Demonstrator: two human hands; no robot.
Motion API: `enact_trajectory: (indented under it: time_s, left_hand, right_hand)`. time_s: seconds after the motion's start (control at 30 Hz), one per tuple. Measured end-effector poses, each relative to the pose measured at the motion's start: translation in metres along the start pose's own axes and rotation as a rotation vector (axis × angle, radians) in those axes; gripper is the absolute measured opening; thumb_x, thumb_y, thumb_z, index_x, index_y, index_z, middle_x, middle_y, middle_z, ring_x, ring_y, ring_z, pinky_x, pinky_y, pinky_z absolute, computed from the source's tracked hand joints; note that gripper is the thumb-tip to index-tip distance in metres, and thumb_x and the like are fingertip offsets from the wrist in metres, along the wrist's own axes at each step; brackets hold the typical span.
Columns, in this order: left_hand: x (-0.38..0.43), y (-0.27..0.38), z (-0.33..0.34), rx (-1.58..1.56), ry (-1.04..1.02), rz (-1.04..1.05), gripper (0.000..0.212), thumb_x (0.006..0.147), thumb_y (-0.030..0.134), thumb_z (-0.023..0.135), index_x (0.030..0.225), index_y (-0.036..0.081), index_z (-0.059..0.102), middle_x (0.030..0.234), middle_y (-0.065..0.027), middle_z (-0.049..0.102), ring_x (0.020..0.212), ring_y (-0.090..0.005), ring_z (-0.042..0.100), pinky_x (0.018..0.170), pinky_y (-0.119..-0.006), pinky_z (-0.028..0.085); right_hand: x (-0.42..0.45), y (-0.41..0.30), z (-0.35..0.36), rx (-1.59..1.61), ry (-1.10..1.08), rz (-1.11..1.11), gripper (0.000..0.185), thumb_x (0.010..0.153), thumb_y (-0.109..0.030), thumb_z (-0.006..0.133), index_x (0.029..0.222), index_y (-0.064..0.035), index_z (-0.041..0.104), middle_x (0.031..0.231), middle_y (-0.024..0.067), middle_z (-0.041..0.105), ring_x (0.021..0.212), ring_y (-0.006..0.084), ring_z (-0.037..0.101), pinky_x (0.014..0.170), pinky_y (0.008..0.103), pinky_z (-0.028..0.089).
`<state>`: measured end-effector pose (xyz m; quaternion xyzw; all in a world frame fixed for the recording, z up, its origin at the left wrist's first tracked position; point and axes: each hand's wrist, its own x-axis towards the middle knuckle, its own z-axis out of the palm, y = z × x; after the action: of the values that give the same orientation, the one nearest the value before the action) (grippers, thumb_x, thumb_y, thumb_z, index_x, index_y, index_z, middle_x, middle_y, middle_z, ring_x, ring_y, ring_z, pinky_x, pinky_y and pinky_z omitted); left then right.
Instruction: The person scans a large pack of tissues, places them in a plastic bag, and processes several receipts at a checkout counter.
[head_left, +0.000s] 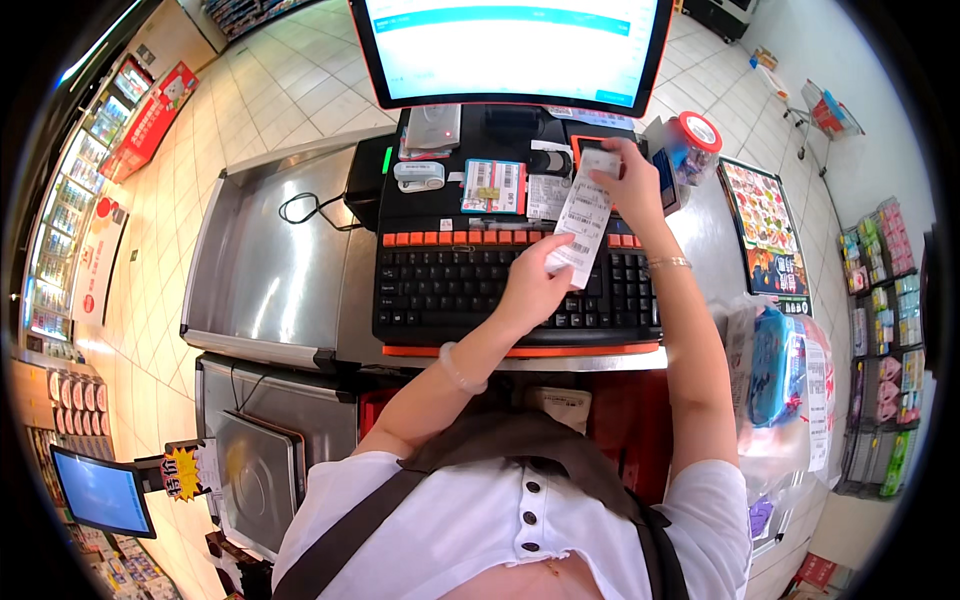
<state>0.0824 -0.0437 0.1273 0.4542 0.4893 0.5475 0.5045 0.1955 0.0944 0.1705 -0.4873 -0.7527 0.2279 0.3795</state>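
A long printed paper receipt (585, 214) is stretched between my hands above the checkout keyboard. My left hand (536, 281) pinches its lower end between thumb and finger. The upper end is gripped by my right hand (630, 184), near an orange-edged device (587, 144) partly covered by the paper. Below lies the black keyboard (457, 289) with a row of orange keys. Price tags (495, 186) and a smaller printed slip (547, 196) rest just behind it, left of the receipt.
A lit monitor (510, 52) stands at the back. A steel counter tray (277, 255) with a black cable (300, 206) is on the left. A red-lidded jar (694, 146) sits at right, with a flyer (765, 225) and a plastic bag of goods (780, 375) beyond.
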Motion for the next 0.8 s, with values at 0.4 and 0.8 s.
enact_trajectory:
  time_s: [0.4,0.8]
  left_hand:
    - [0.011,-0.007,0.011,-0.020,0.059,-0.034,0.040,0.077,-0.009,0.048,0.116,-0.010,0.039,0.107,-0.0175,0.047,0.088,-0.0244,0.058,0.068,-0.029,0.055]
    - [0.014,-0.011,0.020,-0.147,0.096,-0.049,0.046,0.081,-0.007,0.046,0.123,-0.011,0.029,0.113,-0.0176,0.046,0.094,-0.0228,0.055,0.074,-0.031,0.054]
  right_hand:
    - [0.047,-0.013,0.043,-0.718,-0.470,-0.433,0.042,0.065,-0.027,0.069,0.100,-0.0091,0.056,0.102,0.0056,0.052,0.101,0.0226,0.044,0.088,0.0431,0.024]
    - [0.036,-0.005,-0.003,-0.187,-0.190,-0.509,0.040,0.076,-0.008,0.059,0.113,-0.0066,0.045,0.109,0.0122,0.043,0.082,0.0266,0.055,0.071,0.0339,0.046]
